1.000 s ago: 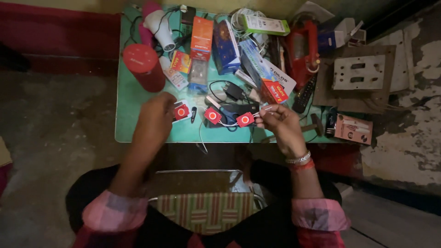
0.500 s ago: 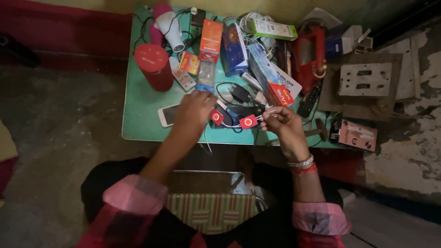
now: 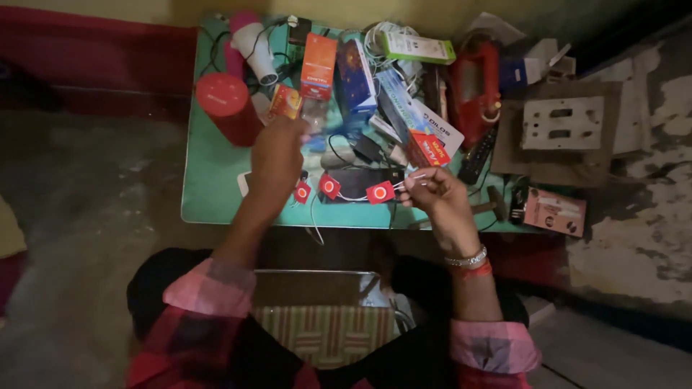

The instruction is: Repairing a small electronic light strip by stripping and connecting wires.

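A green desk (image 3: 209,194) carries a crowd of small goods. Taking the red cylinder (image 3: 229,106) near the desk's left edge as the landmark: it stands upright, lid closed, contents hidden. Just right of it lies a small orange packet (image 3: 285,101), then a tall orange box (image 3: 318,66) and a dark blue box (image 3: 356,73), both shut, so what is in them cannot be told. Behind the cylinder lies a white and pink handheld device (image 3: 252,39). Far to its right sit a red power tool (image 3: 473,86) and, beyond the desk's edge, a white switch plate (image 3: 564,122).

Three red tags with white rings (image 3: 380,192) lie in a row in front and to the right of the cylinder, joined by thin white wire. The right hand (image 3: 440,198), furthest from the cylinder, pinches the wire's end between fingertips, fingers narrowly closed, beside the third tag. The left hand (image 3: 277,158) hovers just right of the cylinder, fingers loosely curled downward above the first tag; whether it grips anything cannot be told, as the frame is blurred there. A phone's white corner (image 3: 244,184) shows beneath its wrist.
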